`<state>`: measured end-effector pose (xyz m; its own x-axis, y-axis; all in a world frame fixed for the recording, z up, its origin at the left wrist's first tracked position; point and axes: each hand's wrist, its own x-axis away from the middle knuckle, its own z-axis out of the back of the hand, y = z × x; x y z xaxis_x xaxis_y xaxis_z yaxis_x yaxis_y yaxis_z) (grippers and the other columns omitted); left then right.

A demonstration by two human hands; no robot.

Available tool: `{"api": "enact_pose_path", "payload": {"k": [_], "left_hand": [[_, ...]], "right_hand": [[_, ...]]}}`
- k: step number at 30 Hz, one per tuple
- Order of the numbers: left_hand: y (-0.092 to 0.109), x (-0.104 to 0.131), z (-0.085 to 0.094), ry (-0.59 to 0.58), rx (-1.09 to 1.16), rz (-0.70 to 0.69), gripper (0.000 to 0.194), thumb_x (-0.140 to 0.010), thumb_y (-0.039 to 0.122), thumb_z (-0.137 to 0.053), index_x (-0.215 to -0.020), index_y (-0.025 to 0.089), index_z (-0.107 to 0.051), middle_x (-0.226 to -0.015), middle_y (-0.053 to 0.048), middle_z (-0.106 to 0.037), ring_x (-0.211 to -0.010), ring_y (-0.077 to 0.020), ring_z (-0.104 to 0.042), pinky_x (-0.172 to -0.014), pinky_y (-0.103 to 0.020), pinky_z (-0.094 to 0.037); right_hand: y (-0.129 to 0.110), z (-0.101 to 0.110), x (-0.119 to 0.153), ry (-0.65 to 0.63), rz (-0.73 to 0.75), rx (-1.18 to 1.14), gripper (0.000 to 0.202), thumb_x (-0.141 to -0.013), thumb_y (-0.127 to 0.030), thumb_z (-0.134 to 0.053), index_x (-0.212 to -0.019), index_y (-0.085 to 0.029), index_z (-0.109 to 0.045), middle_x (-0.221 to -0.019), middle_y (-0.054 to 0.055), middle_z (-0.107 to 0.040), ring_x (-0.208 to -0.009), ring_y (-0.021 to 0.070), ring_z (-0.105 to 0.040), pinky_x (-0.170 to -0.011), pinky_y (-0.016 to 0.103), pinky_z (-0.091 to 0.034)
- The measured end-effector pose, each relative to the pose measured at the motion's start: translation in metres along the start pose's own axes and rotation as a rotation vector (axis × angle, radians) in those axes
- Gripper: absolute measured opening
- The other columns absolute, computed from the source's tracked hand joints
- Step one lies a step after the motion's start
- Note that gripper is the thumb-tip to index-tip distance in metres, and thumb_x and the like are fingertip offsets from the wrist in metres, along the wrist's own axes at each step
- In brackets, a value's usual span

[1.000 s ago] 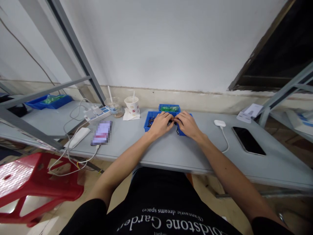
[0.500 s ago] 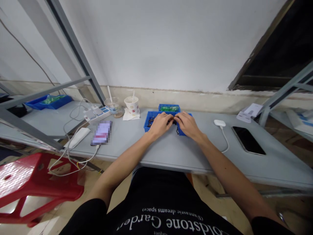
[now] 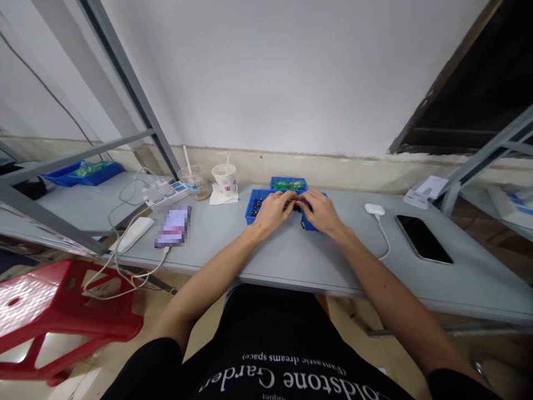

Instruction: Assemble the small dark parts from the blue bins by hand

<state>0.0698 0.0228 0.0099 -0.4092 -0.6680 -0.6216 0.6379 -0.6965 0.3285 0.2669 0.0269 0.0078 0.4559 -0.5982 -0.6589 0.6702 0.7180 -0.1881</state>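
Note:
My left hand (image 3: 276,210) and my right hand (image 3: 318,210) meet fingertip to fingertip over the blue bins. Both have their fingers bent in a pinch, and what lies between them is too small and hidden to name. Under my left hand is a blue bin (image 3: 250,215) with small dark and shiny metal parts (image 3: 257,206) inside. My right hand covers much of a second blue bin (image 3: 310,226). A few small black pieces (image 3: 302,223) show beside that bin's left edge. Behind them stands a smaller blue bin (image 3: 271,182) holding green packets (image 3: 288,185).
On the left are a paper cup (image 3: 225,179), a plastic cup (image 3: 195,186), a power strip (image 3: 177,193), a blurred phone (image 3: 174,226) and loose cables. A white charging case (image 3: 373,209) and a black phone (image 3: 423,239) lie on the right. A red stool (image 3: 37,300) stands lower left.
My fingers have shifted slightly where they meet, the right fingers curling a little more. Bins and other things stay in place.

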Motion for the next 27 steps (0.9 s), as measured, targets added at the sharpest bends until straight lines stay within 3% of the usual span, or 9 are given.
{"api": "enact_pose_path", "payload": {"k": [7, 11, 15, 27], "left_hand": [[-0.0007, -0.0001, 0.001, -0.016, -0.033, 0.025, 0.022, -0.105, 0.025, -0.054, -0.117, 0.02, -0.071, -0.1, -0.006, -0.076, -0.098, -0.0224, -0.068, -0.093, -0.036, -0.053], [-0.0008, 0.0003, 0.0024, -0.021, -0.046, 0.014, 0.022, -0.106, 0.026, -0.053, -0.117, 0.019, -0.071, -0.103, -0.006, -0.077, -0.1, -0.0222, -0.067, -0.094, -0.036, -0.051], [-0.0015, 0.0004, 0.0029, -0.033, -0.07, 0.02, 0.024, -0.107, 0.031, -0.052, -0.114, 0.021, -0.072, -0.102, -0.005, -0.076, -0.099, -0.0219, -0.068, -0.094, -0.037, -0.05], [0.004, 0.0009, 0.0065, 0.016, -0.05, 0.058, 0.021, -0.105, 0.025, -0.051, -0.108, 0.019, -0.071, -0.1, -0.006, -0.076, -0.097, -0.0216, -0.068, -0.091, -0.034, -0.052]], "right_hand": [[-0.0042, 0.0017, 0.0006, 0.044, -0.036, 0.035, 0.018, -0.102, -0.031, -0.051, -0.097, -0.023, -0.066, -0.094, 0.009, -0.071, -0.093, 0.0267, -0.064, -0.084, 0.039, -0.049], [-0.0036, 0.0007, 0.0009, 0.043, -0.034, 0.0, 0.021, -0.103, -0.034, -0.052, -0.112, -0.023, -0.067, -0.104, 0.01, -0.074, -0.099, 0.0281, -0.066, -0.091, 0.042, -0.052], [-0.0027, 0.0005, 0.0002, 0.02, -0.004, -0.027, 0.026, -0.105, -0.032, -0.045, -0.112, -0.024, -0.069, -0.108, 0.01, -0.075, -0.104, 0.029, -0.066, -0.096, 0.046, -0.051], [-0.0044, 0.0033, 0.0, 0.127, -0.056, 0.026, 0.015, -0.101, -0.029, -0.052, -0.104, -0.023, -0.066, -0.093, 0.008, -0.072, -0.089, 0.0261, -0.066, -0.082, 0.038, -0.05]]}}
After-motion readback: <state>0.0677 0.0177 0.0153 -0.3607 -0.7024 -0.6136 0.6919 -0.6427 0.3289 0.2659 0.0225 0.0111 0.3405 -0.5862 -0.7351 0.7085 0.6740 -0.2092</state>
